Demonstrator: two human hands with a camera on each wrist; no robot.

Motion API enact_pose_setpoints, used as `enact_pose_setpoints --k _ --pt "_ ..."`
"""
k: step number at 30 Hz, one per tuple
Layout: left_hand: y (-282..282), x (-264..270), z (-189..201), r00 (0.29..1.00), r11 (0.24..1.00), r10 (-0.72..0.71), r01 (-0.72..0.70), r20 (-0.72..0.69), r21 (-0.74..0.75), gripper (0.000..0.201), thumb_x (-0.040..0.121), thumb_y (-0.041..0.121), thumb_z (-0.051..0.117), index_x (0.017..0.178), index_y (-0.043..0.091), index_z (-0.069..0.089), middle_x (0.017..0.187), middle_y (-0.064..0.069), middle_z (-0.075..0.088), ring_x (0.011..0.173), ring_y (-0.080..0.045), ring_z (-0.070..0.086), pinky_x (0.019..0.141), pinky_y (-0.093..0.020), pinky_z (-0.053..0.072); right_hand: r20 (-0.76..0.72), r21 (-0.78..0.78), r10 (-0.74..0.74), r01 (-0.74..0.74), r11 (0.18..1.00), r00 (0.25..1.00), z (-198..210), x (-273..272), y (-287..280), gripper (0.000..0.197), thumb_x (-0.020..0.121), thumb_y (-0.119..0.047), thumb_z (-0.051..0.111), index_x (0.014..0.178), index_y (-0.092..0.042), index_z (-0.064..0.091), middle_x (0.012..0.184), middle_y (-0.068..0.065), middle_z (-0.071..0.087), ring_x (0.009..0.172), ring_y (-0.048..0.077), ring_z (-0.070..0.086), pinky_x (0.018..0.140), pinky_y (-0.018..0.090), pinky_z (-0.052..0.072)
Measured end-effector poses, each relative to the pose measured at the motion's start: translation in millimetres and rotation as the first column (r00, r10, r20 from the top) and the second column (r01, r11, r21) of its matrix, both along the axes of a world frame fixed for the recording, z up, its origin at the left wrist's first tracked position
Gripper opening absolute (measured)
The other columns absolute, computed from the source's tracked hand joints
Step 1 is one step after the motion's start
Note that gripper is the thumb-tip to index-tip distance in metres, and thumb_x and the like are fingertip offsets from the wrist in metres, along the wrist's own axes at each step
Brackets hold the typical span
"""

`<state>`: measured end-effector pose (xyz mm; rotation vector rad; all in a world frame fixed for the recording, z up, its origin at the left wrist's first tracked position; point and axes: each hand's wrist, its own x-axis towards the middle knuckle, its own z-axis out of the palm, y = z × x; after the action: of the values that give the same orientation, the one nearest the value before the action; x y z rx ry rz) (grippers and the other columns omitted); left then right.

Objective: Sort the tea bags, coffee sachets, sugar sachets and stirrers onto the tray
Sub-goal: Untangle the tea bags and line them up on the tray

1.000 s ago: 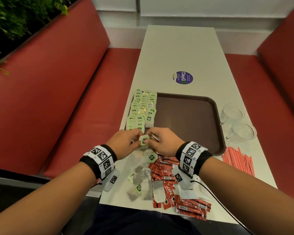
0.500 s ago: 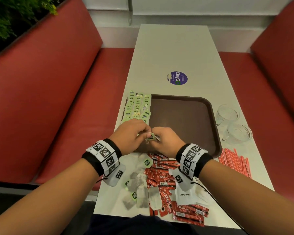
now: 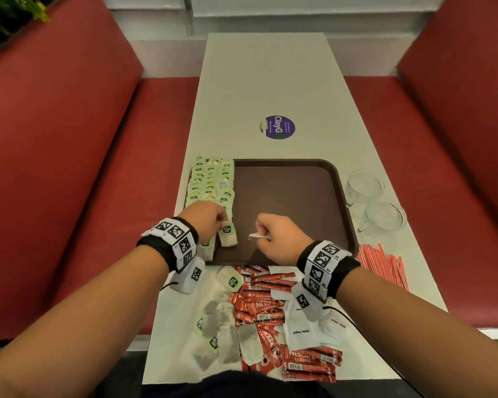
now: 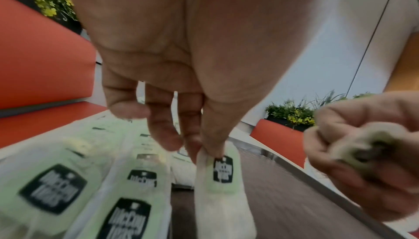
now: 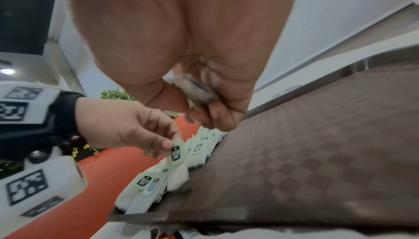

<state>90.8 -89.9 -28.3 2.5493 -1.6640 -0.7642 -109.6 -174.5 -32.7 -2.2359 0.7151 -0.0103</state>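
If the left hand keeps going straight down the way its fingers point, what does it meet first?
Probably the tray floor: the left hand pinches a tea bag whose lower end seems at the brown surface, beside the tea bag rows.

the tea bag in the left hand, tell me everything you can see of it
The tea bag is a whitish, soft paper pouch with a pale green tag bearing a black logo with white lettering. The left hand pinches it at the tag end between thumb and fingertips. It hangs tilted, its lower end at or on the brown tray, beside the rows of tea bags along the tray's left edge. The right hand, apart from it, grips a crumpled tea bag.
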Motion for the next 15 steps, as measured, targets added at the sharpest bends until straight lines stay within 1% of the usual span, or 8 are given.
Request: enact_pose_setpoints --k 2,3,6,7,9,11,13,15 --pt "-10 7 -3 0.996 0.996 0.085 -0.084 0.021 -0.029 0.014 0.097 0.024 0.061 0.106 0.020 0.071 0.108 -0.002 0.070 0.097 -0.022 0.062 0.085 -0.032 0.050 0.001 -0.002 -0.012 0.012 1.000 1.000 -2 -4 0 0.015 0.083 -0.010 0.060 0.077 -0.015 0.046 0.075 0.001 0.055 0.066 0.016 0.045 0.064 0.038 0.044" --pt "-15 9 -3 0.993 0.993 0.115 -0.114 0.026 -0.029 0.013 0.096 0.022 0.061 0.104 0.020 0.071 0.108 -0.002 0.070 0.098 -0.023 0.063 0.084 -0.033 0.051 -0.001 0.000 -0.014 0.014 1.000 1.000 -2 -6 0 0.016 0.083 -0.011 0.060 0.077 -0.016 0.047 0.076 0.004 0.057 0.066 0.017 0.047 0.065 0.039 0.046" --pt "-28 13 -4 0.992 0.991 0.120 -0.122 0.038 0.059 0.015 0.097 0.018 0.060 0.105 0.018 0.073 0.108 -0.003 0.070 0.099 -0.024 0.065 0.080 -0.030 0.049 -0.007 0.008 -0.023 0.023 1.000 1.000 -4 -10 1 0.015 0.085 -0.013 0.060 0.077 -0.017 0.048 0.076 0.007 0.061 0.064 0.018 0.049 0.066 0.042 0.049" --pt "-31 14 -5 0.992 0.989 0.120 -0.123 0.043 0.080 0.015 0.097 0.018 0.060 0.105 0.017 0.073 0.108 -0.004 0.070 0.100 -0.025 0.065 0.081 -0.030 0.050 -0.001 0.011 -0.025 0.025 1.000 1.000 -4 -11 2 0.014 0.087 -0.014 0.060 0.079 -0.015 0.049 0.075 0.007 0.062 0.064 0.019 0.050 0.066 0.042 0.049" --pt "-36 15 -6 0.988 0.984 0.150 -0.154 0.048 0.089 0.014 0.096 0.019 0.062 0.104 0.016 0.073 0.107 -0.004 0.070 0.102 -0.025 0.065 0.088 -0.034 0.052 0.010 0.016 -0.022 0.022 1.000 1.000 -5 -12 2 0.013 0.091 -0.017 0.061 0.082 -0.014 0.052 0.075 0.007 0.064 0.065 0.022 0.057 0.065 0.041 0.050" --pt "-36 17 -8 0.980 0.982 0.183 -0.186 0.076 0.028 0.012 0.094 0.022 0.065 0.103 0.016 0.072 0.106 -0.005 0.070 0.102 -0.025 0.064 0.089 -0.036 0.052 0.024 0.050 -0.017 0.016 0.999 1.000 -5 -13 1 0.009 0.093 -0.019 0.060 0.086 -0.017 0.054 0.078 0.004 0.069 0.068 0.021 0.066 0.064 0.040 0.055" --pt "-34 15 -9 0.976 0.982 0.190 -0.189 0.111 -0.020 0.016 0.091 0.028 0.068 0.102 0.016 0.069 0.102 -0.005 0.069 0.100 -0.026 0.063 0.084 -0.035 0.052 0.039 0.090 -0.017 0.013 0.996 0.999 -6 -13 1 0.005 0.096 -0.018 0.058 0.092 -0.018 0.055 0.082 -0.002 0.073 0.067 0.015 0.071 0.064 0.036 0.060" --pt "-33 8 -10 0.980 0.989 0.150 -0.150 0.131 -0.014 0.024 0.086 0.036 0.070 0.098 0.016 0.066 0.095 -0.003 0.068 0.092 -0.025 0.064 0.077 -0.033 0.053 0.035 0.095 -0.013 0.009 0.995 0.999 -6 -13 2 0.003 0.098 -0.018 0.056 0.096 -0.017 0.054 0.081 -0.008 0.073 0.066 0.010 0.071 0.064 0.033 0.060"
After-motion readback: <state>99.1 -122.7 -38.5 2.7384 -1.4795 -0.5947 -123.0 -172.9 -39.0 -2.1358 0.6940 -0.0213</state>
